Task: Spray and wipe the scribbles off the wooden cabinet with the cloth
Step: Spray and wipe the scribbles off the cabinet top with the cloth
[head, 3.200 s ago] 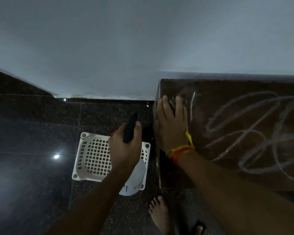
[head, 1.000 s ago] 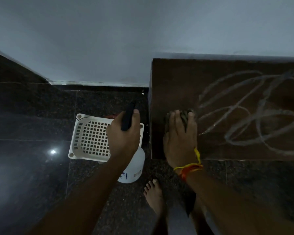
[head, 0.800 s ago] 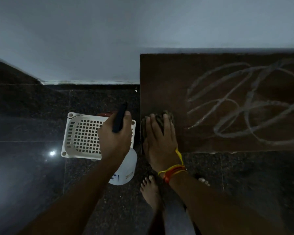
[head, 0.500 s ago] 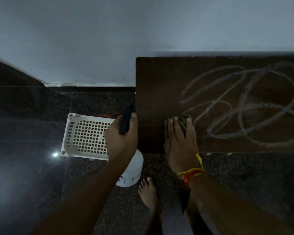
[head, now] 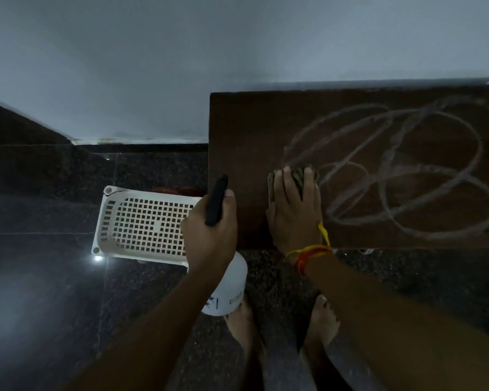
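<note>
The dark wooden cabinet [head: 243, 131] fills the right half of the view. Pale looping scribbles [head: 407, 182] cover its top from the middle to the right; its left part is bare wood. My right hand [head: 294, 210] lies flat with straight fingers on a dark cloth [head: 299, 176], pressing it onto the cabinet at the left edge of the scribbles. My left hand [head: 209, 235] grips a white spray bottle [head: 227, 289] with a black nozzle [head: 216, 200], held off the cabinet's left edge above the floor.
A white perforated plastic basket [head: 141, 221] stands on the dark polished floor [head: 40, 277] left of the cabinet, something red behind it. A pale wall [head: 181, 52] runs behind. My bare feet [head: 243, 328] are at the cabinet's front.
My right hand slid the cloth from the cabinet's far left corner down to the front edge, left, then right to the scribbles' edge. The bottle stayed in my left hand.
</note>
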Tool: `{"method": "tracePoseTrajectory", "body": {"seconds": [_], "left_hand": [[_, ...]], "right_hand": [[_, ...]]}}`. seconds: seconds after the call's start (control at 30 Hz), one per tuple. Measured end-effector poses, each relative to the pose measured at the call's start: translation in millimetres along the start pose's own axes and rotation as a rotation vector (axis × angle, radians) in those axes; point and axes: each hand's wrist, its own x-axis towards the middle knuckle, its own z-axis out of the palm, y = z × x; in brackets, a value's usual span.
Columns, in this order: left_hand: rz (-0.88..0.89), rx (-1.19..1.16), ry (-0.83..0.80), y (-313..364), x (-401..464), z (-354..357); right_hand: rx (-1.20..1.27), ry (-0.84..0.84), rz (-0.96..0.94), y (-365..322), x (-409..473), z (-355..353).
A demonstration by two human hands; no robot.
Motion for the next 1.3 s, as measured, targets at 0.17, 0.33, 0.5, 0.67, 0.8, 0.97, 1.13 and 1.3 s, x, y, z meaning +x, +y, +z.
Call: {"method": "tracePoseTrajectory", "body": {"seconds": [0.17, 0.33, 0.5, 0.67, 0.8, 0.97, 1.13, 1.3], "left_hand": [[-0.042, -0.013, 0.014, 8, -8, 11], [-0.061, -0.020, 0.012, 17, -4, 15], [-0.073, -0.017, -0.003, 24, -2, 24], [-0.079, -0.010, -0.025, 28, -3, 28], [-0.084, -0.005, -0.024, 35, -3, 27], [-0.090, 0.007, -0.028, 37, -1, 30], [-0.089, 0.028, -0.045, 33, 0, 35], [-0.089, 0.031, -0.059, 41, 4, 36]], "right_hand": [[-0.009, 0.001, -0.032, 10, -9, 4], [0.022, 0.009, -0.090, 21, -38, 2], [-0.002, 0.039, -0.069, 21, 6, 4], [0.007, 0.029, -0.075, 26, 38, -3], [0.030, 0.009, -0.070, 24, -19, 0], [0.042, 0.009, -0.104, 28, -33, 8], [0.039, 0.017, -0.057, 25, 37, 1], [0.043, 0.061, -0.025, 25, 41, -1]]}}
